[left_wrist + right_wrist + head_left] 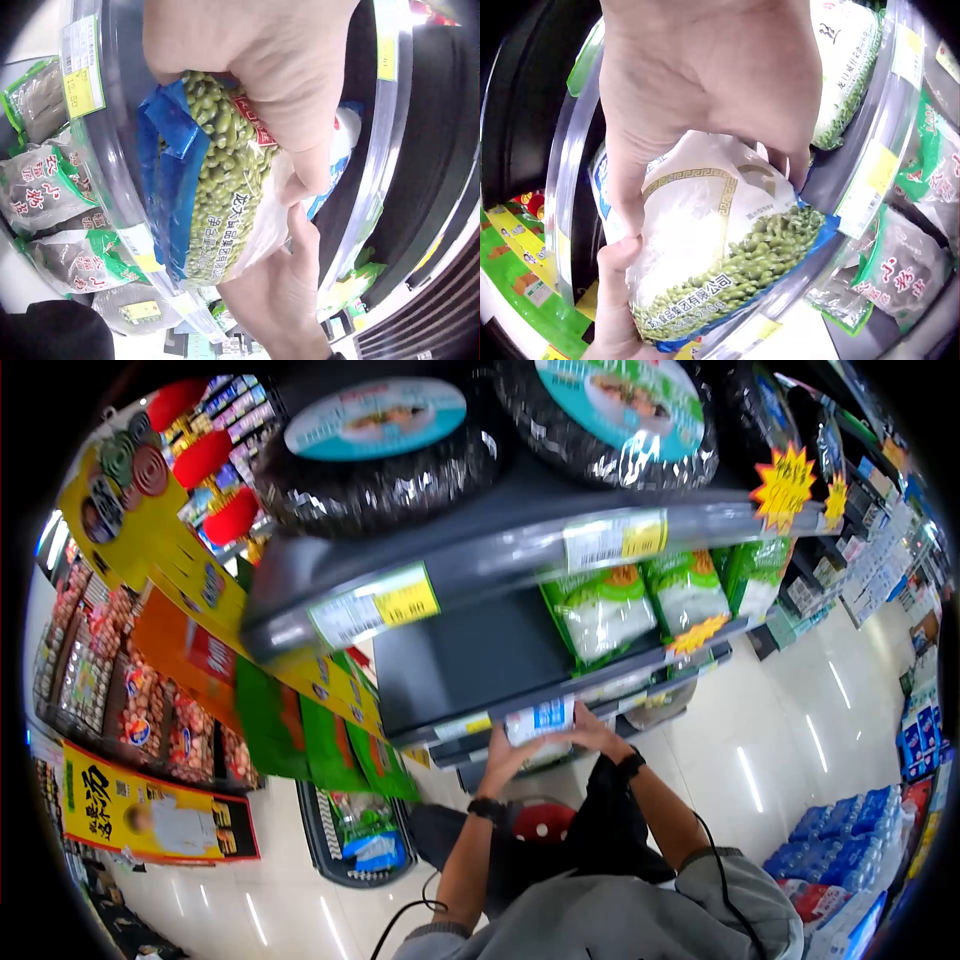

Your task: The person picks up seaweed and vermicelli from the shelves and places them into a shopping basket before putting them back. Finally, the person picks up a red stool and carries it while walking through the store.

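Observation:
A white and blue bag of glass noodles (540, 721), printed with green mung beans, is held between both hands at a lower shelf's front edge. My left hand (508, 762) grips its left end, with thumb and fingers curled round it in the left wrist view. At the other end, my right hand (597, 735) holds the bag with its thumb across the front. Both thumbs come close together over the white middle of the bag (682, 225). The fingers behind the bag are largely hidden. Another white bag with mung beans (847, 71) lies on the shelf beside the right hand.
Green-and-white bags (605, 615) sit on the shelf above, under a price strip (375, 607). Round black packs (380, 490) lie on top. A shopping basket (312, 830) with goods stands on the floor at left. Bags of dark noodles (49, 191) fill a neighbouring shelf level.

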Tool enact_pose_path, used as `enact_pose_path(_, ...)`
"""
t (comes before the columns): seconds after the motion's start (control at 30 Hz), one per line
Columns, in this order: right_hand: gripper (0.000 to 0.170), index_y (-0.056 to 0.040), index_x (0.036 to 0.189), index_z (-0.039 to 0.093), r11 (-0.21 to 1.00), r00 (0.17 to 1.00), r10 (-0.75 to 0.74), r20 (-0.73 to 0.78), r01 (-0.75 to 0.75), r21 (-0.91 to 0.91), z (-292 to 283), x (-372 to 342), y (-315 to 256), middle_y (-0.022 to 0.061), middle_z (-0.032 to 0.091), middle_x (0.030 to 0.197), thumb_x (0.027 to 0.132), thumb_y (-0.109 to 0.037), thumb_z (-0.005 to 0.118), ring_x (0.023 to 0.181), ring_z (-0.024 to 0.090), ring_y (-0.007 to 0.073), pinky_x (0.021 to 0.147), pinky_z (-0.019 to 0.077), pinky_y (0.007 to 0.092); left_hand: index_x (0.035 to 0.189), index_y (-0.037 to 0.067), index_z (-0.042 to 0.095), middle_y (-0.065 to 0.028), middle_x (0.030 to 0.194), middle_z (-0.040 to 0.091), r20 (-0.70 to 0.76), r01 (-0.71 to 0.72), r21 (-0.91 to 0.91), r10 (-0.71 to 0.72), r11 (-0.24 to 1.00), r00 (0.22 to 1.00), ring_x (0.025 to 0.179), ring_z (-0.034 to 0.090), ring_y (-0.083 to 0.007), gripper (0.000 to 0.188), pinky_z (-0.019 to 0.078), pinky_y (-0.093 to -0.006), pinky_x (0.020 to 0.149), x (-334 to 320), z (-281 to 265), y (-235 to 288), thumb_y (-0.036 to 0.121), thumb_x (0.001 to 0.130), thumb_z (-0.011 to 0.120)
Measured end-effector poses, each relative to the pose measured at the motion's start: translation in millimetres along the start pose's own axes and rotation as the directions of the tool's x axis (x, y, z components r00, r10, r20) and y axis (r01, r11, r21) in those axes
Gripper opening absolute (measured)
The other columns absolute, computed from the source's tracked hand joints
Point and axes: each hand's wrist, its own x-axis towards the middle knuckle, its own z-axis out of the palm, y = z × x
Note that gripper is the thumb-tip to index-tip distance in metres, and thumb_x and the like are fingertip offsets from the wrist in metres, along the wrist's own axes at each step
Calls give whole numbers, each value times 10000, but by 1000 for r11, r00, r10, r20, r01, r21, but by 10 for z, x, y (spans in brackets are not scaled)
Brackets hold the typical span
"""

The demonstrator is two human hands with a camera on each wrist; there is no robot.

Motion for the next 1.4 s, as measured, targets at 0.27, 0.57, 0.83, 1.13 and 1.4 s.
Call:
enact_pose_path(0.27, 426, -6, 989, 570, 948, 996, -88, -32, 73, -309, -90, 151, -29, 98, 617, 944, 663, -196, 769, 892, 571, 204, 804, 438, 323, 926, -1, 641, -149, 821, 660, 72, -31, 487, -5, 873, 997, 763, 644, -228, 386, 483, -314, 705, 288, -21, 120, 308, 709, 723)
enact_pose_path(0.57, 443, -6, 1083, 500, 874, 938, -255, -235, 120, -470, -27, 75, 319, 154, 532, 1080, 704, -130, 694, 1034, 501, 278, 884, 379, 356, 994, 21, 621, -107, 838, 667, 124, -291, 270, 266, 918, 956, 690, 632, -213, 370, 488, -334, 653, 333, 139, 29, 278, 742, 711)
enact_pose_path(0.83, 402, 52, 1080, 452, 845, 890, -221, -399, -29, -533, 34, 141, 635, 215, 569, 944, 712, -54, 574, 919, 553, 357, 799, 428, 381, 963, -40, 606, -129, 910, 652, 129, -209, 158, 190, 965, 973, 829, 613, -180, 252, 464, -296, 747, 386, 255, -342, 120, 776, 661)
enact_pose_path(1.13, 677, 68, 1334, 190, 795, 853, -274, -444, -59, -604, 241, -265, 443, 262, 485, 1155, 785, -80, 557, 1047, 505, 376, 840, 419, 391, 1154, -76, 388, -276, 1081, 477, -150, -210, 194, 240, 958, 959, 982, 488, -425, 542, 417, -409, 825, 119, 483, -533, 189, 768, 660)
enact_pose_path(1.4, 783, 61, 1375, 85, 861, 932, -7, -362, -178, -477, 159, -284, 397, 287, 342, 1322, 765, -69, 558, 1179, 413, 382, 944, 358, 371, 1275, -58, 268, -298, 1215, 382, -131, 8, 394, 48, 919, 990, 1110, 417, -423, 599, 395, -413, 909, 25, 377, -300, 131, 805, 588)
